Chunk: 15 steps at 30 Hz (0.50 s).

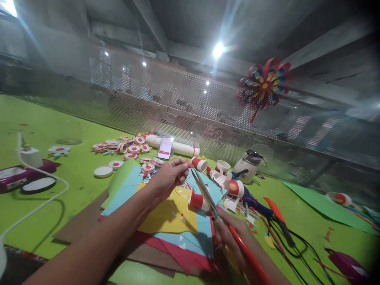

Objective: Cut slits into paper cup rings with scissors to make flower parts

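My left hand (168, 176) pinches a small red paper piece (189, 162) between its fingertips, held above a stack of coloured paper sheets (175, 215) in yellow, blue and red. My right hand (230, 237) grips red-handled scissors (208, 196); their metal blades point up toward the red piece and nearly touch it. A red and white paper cup (197, 200) lies on the sheets just beside the blades.
More red and white cups (236, 188) and round paper discs (133, 149) litter the green table (44, 126). A phone (165, 147) leans on a white roll. A white jug (247, 166), a glue gun with cables (276, 213), a charger (29, 156) and a paper pinwheel (264, 85) on the mesh wall surround them.
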### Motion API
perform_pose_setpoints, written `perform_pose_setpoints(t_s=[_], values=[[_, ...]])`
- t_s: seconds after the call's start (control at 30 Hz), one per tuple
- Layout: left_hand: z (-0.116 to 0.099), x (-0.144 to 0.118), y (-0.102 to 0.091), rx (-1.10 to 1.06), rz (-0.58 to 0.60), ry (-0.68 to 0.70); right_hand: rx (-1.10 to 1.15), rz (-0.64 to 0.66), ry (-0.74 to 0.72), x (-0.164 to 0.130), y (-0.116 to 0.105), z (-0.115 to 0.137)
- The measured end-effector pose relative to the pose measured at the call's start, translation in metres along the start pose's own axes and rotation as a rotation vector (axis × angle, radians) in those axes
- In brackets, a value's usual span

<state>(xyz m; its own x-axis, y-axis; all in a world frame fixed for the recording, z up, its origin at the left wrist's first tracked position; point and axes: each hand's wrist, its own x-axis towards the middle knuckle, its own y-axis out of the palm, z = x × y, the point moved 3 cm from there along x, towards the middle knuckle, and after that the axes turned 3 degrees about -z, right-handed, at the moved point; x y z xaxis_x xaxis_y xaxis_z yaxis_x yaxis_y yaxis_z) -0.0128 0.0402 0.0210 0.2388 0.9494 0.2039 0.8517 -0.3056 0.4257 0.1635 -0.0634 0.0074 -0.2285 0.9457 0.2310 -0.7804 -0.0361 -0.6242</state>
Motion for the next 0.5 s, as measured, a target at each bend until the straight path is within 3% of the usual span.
perform_pose_setpoints(t_s=[0.17,0.33,0.5], values=[[0.003,0.000,0.002,-0.009,-0.022,-0.018,0.061,-0.069,0.057,-0.004,0.007,-0.022],[0.006,-0.002,0.004,0.008,-0.046,-0.038,0.017,-0.218,0.071,-0.016,0.003,-0.021],[0.009,-0.002,0.006,0.009,-0.095,-0.023,0.023,-0.107,0.023,-0.012,0.002,-0.013]])
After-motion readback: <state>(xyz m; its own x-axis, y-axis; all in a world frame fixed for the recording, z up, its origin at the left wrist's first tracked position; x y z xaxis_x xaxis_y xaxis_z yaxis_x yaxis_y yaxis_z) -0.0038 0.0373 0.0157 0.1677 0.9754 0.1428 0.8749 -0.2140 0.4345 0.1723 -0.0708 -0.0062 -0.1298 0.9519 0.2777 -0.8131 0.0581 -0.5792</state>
